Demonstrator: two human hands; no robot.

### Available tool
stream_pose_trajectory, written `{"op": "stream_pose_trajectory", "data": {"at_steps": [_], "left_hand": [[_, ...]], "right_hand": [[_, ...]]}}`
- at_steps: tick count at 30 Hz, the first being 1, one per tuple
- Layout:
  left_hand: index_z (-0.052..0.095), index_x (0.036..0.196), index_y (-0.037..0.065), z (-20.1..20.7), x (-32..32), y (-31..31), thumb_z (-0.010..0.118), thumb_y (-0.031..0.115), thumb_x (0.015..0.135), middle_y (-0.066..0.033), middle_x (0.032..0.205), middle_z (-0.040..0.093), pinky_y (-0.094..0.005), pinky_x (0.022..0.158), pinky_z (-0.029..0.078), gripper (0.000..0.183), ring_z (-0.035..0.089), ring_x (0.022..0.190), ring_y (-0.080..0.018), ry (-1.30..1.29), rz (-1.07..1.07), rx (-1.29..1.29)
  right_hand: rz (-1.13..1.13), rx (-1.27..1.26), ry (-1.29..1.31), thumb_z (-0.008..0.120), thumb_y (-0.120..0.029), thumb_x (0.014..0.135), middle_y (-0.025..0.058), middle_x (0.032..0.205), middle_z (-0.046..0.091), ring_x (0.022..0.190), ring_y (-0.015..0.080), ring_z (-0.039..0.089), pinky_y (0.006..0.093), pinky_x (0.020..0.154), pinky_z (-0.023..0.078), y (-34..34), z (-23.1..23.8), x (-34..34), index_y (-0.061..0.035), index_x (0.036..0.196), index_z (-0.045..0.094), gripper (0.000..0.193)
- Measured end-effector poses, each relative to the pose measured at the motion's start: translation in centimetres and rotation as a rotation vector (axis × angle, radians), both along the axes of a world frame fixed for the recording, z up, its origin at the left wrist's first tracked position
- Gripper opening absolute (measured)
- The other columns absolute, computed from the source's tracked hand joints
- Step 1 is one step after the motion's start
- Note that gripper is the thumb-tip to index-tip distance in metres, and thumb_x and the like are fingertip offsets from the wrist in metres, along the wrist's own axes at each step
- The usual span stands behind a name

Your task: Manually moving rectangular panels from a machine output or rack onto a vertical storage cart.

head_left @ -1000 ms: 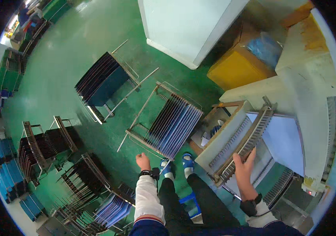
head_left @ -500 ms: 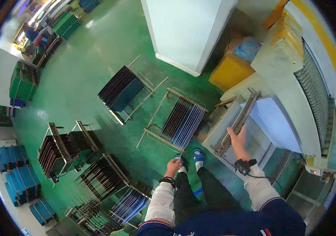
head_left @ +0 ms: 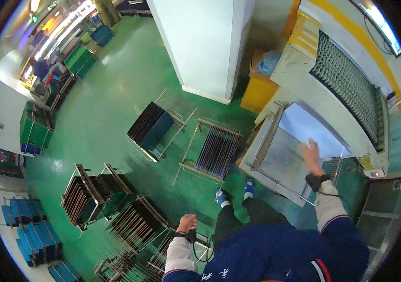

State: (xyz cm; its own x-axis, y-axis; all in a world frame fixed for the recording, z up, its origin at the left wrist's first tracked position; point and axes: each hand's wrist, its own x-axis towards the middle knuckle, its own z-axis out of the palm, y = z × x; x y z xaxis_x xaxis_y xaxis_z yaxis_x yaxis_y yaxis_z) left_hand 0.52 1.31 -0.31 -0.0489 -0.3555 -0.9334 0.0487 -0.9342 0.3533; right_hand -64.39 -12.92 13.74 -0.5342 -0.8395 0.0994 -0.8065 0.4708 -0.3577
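My right hand [head_left: 311,156] is above the metal bed [head_left: 280,162] of a machine at the right, near its pale bluish panel [head_left: 308,124]. It is slightly blurred; the fingers look apart and nothing shows in them. Along the bed's left side lies a long toothed metal rail [head_left: 270,136], apart from this hand. My left hand [head_left: 187,222] is low at the left of my legs, fingers curled, with nothing visible in it. Nearest ahead of my feet stands a wire rack [head_left: 218,149] holding a row of thin upright panels.
A second panel rack [head_left: 151,124] stands beyond, before a white pillar [head_left: 198,47]. Several loaded racks [head_left: 94,192] crowd the left floor. A yellow box [head_left: 259,92] sits beside the machine, which carries a ridged conveyor [head_left: 348,87]. Blue bins [head_left: 38,239] line the left wall.
My right hand has let go of the toothed rail, which now lies lower on the bed, and has moved right. My left hand has left the near rack's end and swung left. The view has shifted.
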Motion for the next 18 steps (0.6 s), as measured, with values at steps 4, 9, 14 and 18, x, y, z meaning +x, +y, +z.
{"op": "stream_pose_trajectory", "data": {"at_steps": [4, 9, 14, 18], "left_hand": [[0.058, 0.104, 0.009, 1.1, 2.4, 5.6, 0.061, 0.019, 0.083, -0.0021, 0.083, 0.061, -0.0300, 0.060, 0.053, 0.024, 0.061, 0.068, -0.0168, 0.115, -0.151, 0.118], [0.057, 0.112, 0.008, 5.3, -2.8, 9.8, 0.062, 0.024, 0.083, -0.0051, 0.096, 0.064, -0.0348, 0.074, 0.054, 0.034, 0.065, 0.084, -0.0187, 0.350, -0.241, 0.111], [0.052, 0.121, 0.009, 4.8, -8.6, 10.7, 0.060, 0.028, 0.087, -0.0030, 0.102, 0.064, -0.0300, 0.076, 0.051, 0.040, 0.064, 0.084, -0.0165, 0.303, -0.442, -0.101], [0.053, 0.121, 0.010, 0.7, -8.7, 9.6, 0.060, 0.027, 0.087, -0.0032, 0.102, 0.065, -0.0328, 0.074, 0.051, 0.039, 0.064, 0.085, -0.0190, 0.355, -0.363, -0.007]], "right_hand": [[-0.001, -0.032, 0.216, 0.059, -0.030, 0.084, 0.0229, 0.127, 0.047, 0.117, 0.0396, 0.044, 0.0446, 0.097, 0.036, -1.5, 4.1, -4.8, 0.0004, 0.127, 0.045, 0.055], [-0.014, 0.094, 0.130, 0.061, -0.033, 0.082, 0.0206, 0.129, 0.048, 0.120, 0.0381, 0.043, 0.0449, 0.097, 0.037, -1.6, 3.8, -6.5, 0.0008, 0.127, 0.045, 0.058], [0.192, 0.482, -0.079, 0.059, -0.041, 0.080, 0.0218, 0.124, 0.051, 0.116, 0.0349, 0.048, 0.0455, 0.096, 0.037, 0.6, -9.8, -12.9, -0.0006, 0.125, 0.047, 0.062], [0.193, 0.326, -0.033, 0.060, -0.036, 0.080, 0.0206, 0.125, 0.050, 0.117, 0.0361, 0.046, 0.0464, 0.095, 0.038, 4.5, -11.0, -13.0, -0.0018, 0.124, 0.048, 0.057]]}}
